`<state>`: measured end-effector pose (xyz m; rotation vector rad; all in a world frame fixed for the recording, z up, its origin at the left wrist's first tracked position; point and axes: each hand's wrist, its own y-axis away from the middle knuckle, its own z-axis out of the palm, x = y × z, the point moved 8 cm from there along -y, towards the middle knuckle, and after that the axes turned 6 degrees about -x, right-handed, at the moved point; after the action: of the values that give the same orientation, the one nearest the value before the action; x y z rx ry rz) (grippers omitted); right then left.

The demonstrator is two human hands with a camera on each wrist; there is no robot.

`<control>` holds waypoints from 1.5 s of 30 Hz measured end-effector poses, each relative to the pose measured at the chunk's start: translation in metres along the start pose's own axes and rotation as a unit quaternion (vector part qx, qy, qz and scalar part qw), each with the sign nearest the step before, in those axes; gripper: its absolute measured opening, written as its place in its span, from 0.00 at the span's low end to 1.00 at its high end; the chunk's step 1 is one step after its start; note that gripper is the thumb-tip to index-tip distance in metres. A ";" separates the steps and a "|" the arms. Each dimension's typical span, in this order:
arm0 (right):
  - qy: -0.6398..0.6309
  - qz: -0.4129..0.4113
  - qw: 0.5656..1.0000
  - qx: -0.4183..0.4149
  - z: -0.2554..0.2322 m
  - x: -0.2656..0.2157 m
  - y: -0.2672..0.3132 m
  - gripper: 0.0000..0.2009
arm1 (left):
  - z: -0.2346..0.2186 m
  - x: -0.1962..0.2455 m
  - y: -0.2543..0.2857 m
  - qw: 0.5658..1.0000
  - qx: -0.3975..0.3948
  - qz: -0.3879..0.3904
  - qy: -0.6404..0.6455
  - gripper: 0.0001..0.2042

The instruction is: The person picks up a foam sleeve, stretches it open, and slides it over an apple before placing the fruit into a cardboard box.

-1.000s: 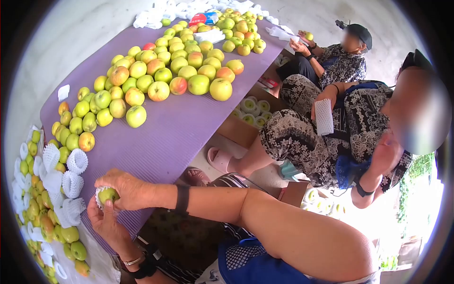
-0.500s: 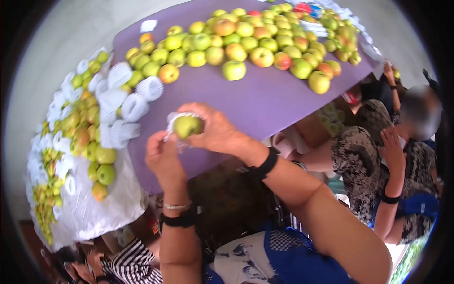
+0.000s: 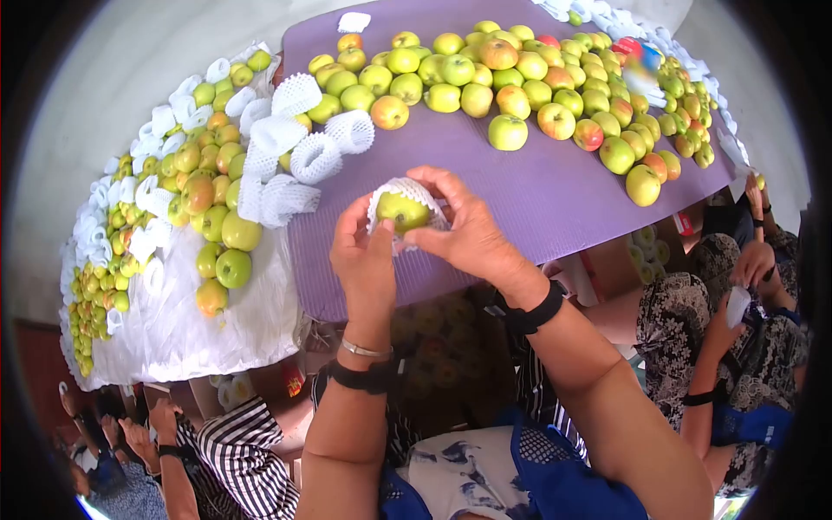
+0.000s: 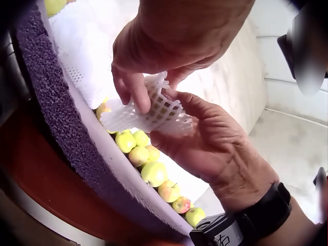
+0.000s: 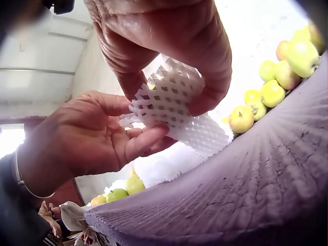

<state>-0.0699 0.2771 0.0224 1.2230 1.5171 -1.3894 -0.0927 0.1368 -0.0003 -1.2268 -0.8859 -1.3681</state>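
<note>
A yellow-green apple point(image 3: 404, 211) sits partly inside a white foam net sleeve point(image 3: 411, 189), held up over the purple mat. My left hand point(image 3: 365, 264) pinches the sleeve and apple from the left, thumb on the near side. From the right, my right hand point(image 3: 471, 227) curls its fingers and thumb round the sleeve's other side. In the right wrist view the mesh of the net point(image 5: 171, 100) is stretched over the apple, with a loose end hanging beyond the fingers. Fingers of both hands meet on the net point(image 4: 163, 108) in the left wrist view.
The purple mat point(image 3: 433, 165) bears many loose apples point(image 3: 507, 133) along its far side. Empty foam sleeves point(image 3: 315, 159) lie in a heap at left, beside more apples point(image 3: 234, 269) on white sheeting point(image 3: 199, 338). Other people sit at right and lower left; a box of wrapped apples point(image 3: 646, 251) stands below.
The head view has swung leftward, bringing the left-hand pile and people further into sight. The right hand has shifted from over the apple to its right side, and the sleeve now covers more of the apple.
</note>
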 end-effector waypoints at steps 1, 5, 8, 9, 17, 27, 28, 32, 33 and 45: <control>-0.059 0.018 0.998 -0.019 0.000 0.003 0.002 0.25 | -0.001 -0.001 0.000 1.000 0.012 -0.007 0.013 0.16; -0.211 0.054 0.975 -0.047 -0.002 0.005 0.000 0.15 | -0.005 0.003 -0.003 0.996 0.036 -0.030 0.082 0.14; -0.162 0.021 0.986 -0.038 -0.004 0.001 0.000 0.16 | -0.005 0.000 -0.001 0.991 0.022 -0.054 0.124 0.13; -0.083 0.000 0.996 -0.031 -0.003 -0.004 0.000 0.17 | -0.005 -0.003 0.000 0.989 0.011 -0.063 0.132 0.14; 0.186 -0.150 0.971 -0.011 0.010 -0.033 0.005 0.18 | 0.002 -0.010 -0.002 0.986 -0.067 -0.070 0.135 0.20; -0.060 0.050 0.990 0.116 -0.041 0.006 -0.005 0.12 | 0.011 -0.002 -0.001 0.958 -0.085 -0.086 0.260 0.18; -0.080 0.072 0.989 0.102 -0.040 0.007 -0.005 0.10 | 0.013 -0.002 -0.001 0.958 -0.087 -0.083 0.260 0.18; -0.039 0.087 0.994 0.062 -0.037 0.022 -0.005 0.06 | 0.015 -0.009 0.000 0.958 -0.104 -0.104 0.248 0.18; -0.034 0.045 0.995 0.076 -0.039 0.016 -0.006 0.05 | 0.015 -0.010 0.001 0.958 -0.102 -0.113 0.245 0.18; -0.270 0.156 0.950 0.017 -0.027 0.009 -0.002 0.08 | 0.015 -0.007 0.003 0.962 -0.096 -0.108 0.230 0.19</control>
<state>-0.0717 0.3052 0.0182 0.9428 0.8835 -1.3881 -0.0873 0.1518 -0.0046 -0.9079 -0.5775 -1.8551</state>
